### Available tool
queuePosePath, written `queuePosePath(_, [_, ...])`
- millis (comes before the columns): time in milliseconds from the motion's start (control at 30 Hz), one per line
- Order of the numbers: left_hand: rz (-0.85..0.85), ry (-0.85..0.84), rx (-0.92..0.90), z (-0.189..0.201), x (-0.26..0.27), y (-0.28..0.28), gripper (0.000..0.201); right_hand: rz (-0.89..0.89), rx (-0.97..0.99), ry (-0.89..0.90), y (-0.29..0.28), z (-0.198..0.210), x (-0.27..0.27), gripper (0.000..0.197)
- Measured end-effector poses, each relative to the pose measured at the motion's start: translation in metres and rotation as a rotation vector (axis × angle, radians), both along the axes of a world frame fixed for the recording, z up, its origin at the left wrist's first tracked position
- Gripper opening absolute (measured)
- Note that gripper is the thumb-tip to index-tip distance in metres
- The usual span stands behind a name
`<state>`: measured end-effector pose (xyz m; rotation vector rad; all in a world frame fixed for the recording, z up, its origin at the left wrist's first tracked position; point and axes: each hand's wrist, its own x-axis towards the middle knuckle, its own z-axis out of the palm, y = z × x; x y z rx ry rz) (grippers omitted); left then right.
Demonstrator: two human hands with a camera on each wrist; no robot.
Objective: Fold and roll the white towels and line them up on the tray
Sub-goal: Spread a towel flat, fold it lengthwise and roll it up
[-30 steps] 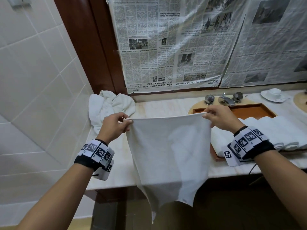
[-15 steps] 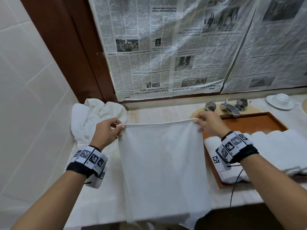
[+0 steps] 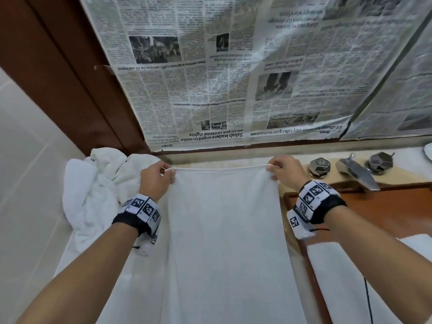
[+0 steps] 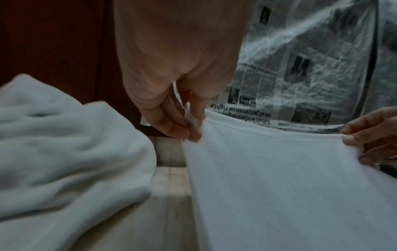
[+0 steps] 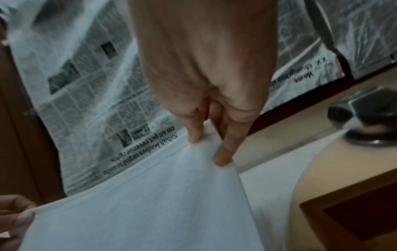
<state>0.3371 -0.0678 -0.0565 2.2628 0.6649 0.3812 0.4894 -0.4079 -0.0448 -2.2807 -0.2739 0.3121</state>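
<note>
Left of my left fingers [image 3: 168, 177] the crumpled towel pile [image 3: 98, 190] blocks me; right of my right fingers [image 3: 272, 170], taps [image 3: 319, 165] and tray [image 3: 383, 206] crowd in.

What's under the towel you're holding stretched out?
The towel drapes over the pale countertop, visible only beside it. Whatever lies beneath is covered. Both hands pinch its far corners.

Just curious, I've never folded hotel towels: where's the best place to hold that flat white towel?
By its two far corners, from above, as the left hand and right hand do: pinching the hemmed edge keeps the towel taut and flat.
</note>
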Motion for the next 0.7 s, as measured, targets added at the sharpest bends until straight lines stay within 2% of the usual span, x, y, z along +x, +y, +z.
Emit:
queuePosePath(200, [0.035,0.078,0.049,-0.048,0.053,0.018,0.010,-0.063,-0.038,0.009,0.023,-0.050,0.049,0.008])
queuePosePath(467, [0.027,0.134,0.152,-0.084,0.083,0.029,0.015,-0.094,-0.092,0.010,0.045,-0.087,0.070,0.012])
queuePosePath(600, [0.033,0.127,0.145,-0.087,0.081,0.033,0.024,-0.097,-0.079,0.007,0.053,-0.087,0.071,0.023])
queuePosePath(700, [0.026,0.047,0.089,-0.085,0.072,0.028,0.030,-0.071,-0.134,-0.038,0.055,-0.078,0.061,0.042])
